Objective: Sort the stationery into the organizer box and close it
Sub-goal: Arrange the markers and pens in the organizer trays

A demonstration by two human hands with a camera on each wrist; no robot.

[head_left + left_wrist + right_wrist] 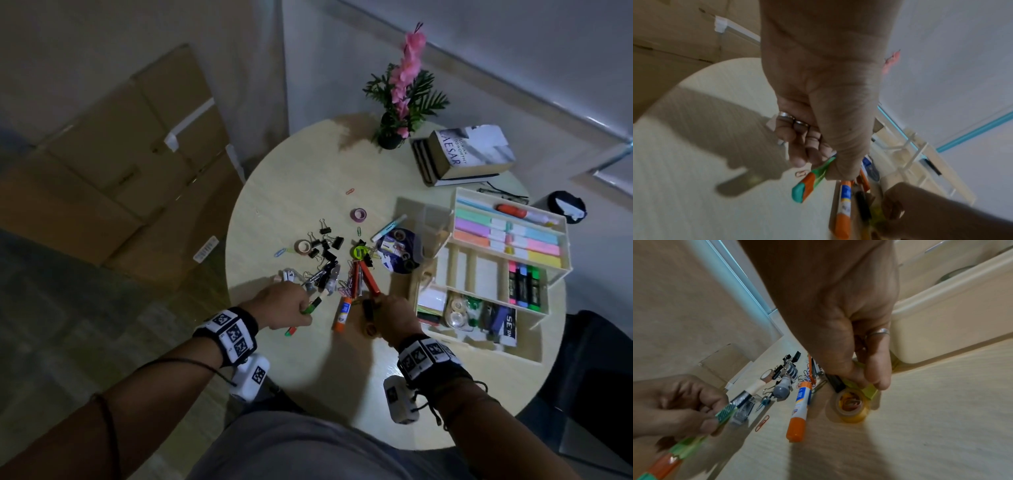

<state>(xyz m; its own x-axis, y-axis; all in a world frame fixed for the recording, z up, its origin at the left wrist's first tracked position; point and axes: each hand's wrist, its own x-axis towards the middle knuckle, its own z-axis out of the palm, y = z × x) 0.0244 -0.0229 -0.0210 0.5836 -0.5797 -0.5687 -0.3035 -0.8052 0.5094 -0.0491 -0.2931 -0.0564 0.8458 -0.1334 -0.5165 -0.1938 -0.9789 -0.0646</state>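
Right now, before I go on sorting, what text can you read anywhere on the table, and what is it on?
"CAESAR": spine of the top book in the stack; the C is partly cut off.
Small author line beside it: too small to read.
"SE" and smaller characters: dark box in the organizer, only partly legible.
Glue stick label: blurred.
Blue packet print: unreadable.

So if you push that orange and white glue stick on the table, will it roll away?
Probably. The glue stick looks like a round, smooth tube lying flat on the bare table, so a sideways push would likely roll it. It seems stiff and light, easy to lift.
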